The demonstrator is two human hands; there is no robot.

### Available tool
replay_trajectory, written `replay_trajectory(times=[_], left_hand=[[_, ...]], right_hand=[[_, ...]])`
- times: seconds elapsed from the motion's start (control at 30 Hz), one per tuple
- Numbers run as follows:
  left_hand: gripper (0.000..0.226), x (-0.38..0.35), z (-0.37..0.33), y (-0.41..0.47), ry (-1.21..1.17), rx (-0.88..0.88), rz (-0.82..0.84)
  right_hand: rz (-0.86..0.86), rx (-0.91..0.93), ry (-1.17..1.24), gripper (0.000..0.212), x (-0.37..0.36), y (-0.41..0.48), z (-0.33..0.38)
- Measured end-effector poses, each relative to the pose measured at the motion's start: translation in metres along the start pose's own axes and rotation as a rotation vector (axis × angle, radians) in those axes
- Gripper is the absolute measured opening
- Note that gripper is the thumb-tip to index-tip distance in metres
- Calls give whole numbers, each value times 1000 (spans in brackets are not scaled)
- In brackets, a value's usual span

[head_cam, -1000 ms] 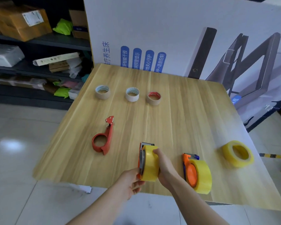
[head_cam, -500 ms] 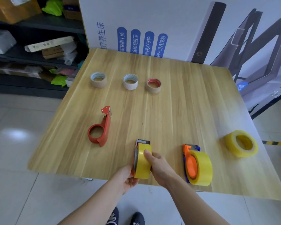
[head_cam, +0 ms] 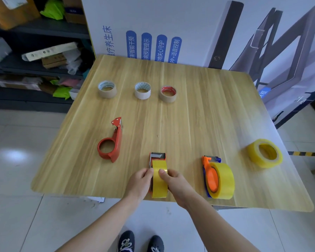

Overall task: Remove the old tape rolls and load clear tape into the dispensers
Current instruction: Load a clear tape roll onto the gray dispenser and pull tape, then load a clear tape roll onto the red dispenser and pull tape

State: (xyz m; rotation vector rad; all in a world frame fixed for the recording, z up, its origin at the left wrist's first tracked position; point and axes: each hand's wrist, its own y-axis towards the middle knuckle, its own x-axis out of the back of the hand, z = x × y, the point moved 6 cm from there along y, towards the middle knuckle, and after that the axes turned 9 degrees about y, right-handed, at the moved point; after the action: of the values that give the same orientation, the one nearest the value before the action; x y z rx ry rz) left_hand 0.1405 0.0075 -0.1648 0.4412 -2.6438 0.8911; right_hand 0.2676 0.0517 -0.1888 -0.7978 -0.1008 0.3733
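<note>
An orange dispenser (head_cam: 157, 156) loaded with a yellowish clear tape roll (head_cam: 159, 186) stands on edge near the table's front edge. My left hand (head_cam: 139, 184) grips its left side and my right hand (head_cam: 176, 184) its right side, thumb on the roll. To the right, a second orange and blue dispenser (head_cam: 210, 176) carries a clear roll (head_cam: 224, 180). An empty red dispenser (head_cam: 111, 142) lies to the left. A loose clear roll (head_cam: 265, 153) lies at the far right. Three old rolls (head_cam: 107, 89) (head_cam: 142, 90) (head_cam: 168, 94) sit in a row at the back.
The wooden table (head_cam: 198, 115) has rounded corners and ends just in front of my hands. A large printed cardboard panel (head_cam: 189, 24) stands behind it. Dark shelves (head_cam: 35, 57) with boxes and bags fill the left. My shoes (head_cam: 140, 241) show on the tiled floor.
The view has shifted downward. The loaded dispenser has turned upright and edge-on between my hands, and both hands now clasp it from the sides. Other items have not moved.
</note>
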Motion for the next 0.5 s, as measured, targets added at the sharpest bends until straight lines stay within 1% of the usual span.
replay_trajectory(times=[0.07,0.1,0.23,0.3,0.4,0.47,0.5], left_hand=[[38,-1,-1,-2,28,-34,22],[39,-2,-1,-1,44,-39,28],[36,1,-7,3,211,-50,61],[34,6,-13,5,318,-65,75],[21,14,-29,9,487,-89,88],[17,17,-42,11,611,-150,111],[19,18,-49,13,689,-191,122]], right_hand=[[-44,10,-7,73,0,-5,0],[-63,13,-23,70,-1,-7,1],[-131,50,-137,49,0,-17,13],[-171,103,-245,50,5,-20,22],[-215,152,-418,57,10,-29,38],[-258,189,-601,57,16,-35,51],[-283,210,-700,55,19,-39,59]])
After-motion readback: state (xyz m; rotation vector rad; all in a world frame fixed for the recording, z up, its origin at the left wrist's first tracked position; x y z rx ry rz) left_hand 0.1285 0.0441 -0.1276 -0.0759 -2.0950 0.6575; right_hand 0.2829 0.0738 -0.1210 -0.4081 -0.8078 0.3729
